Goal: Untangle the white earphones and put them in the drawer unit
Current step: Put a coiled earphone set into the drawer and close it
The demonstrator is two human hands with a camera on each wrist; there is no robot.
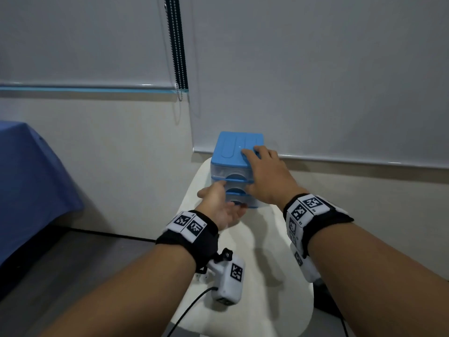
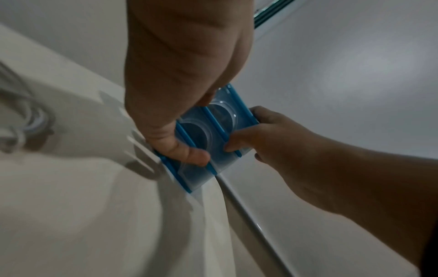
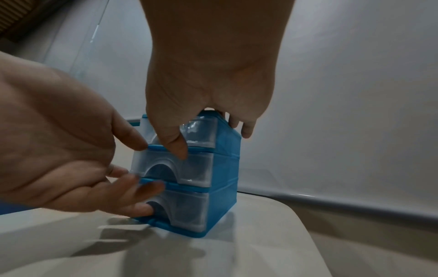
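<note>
your right hand clamps the blue drawer unit from above, thumb on its front; your left hand, fingers spread, touches the bottom drawer. earphones lie blurred behind that hand.

Right hand grips drawer unit top; left hand at lowest drawer.
</note>
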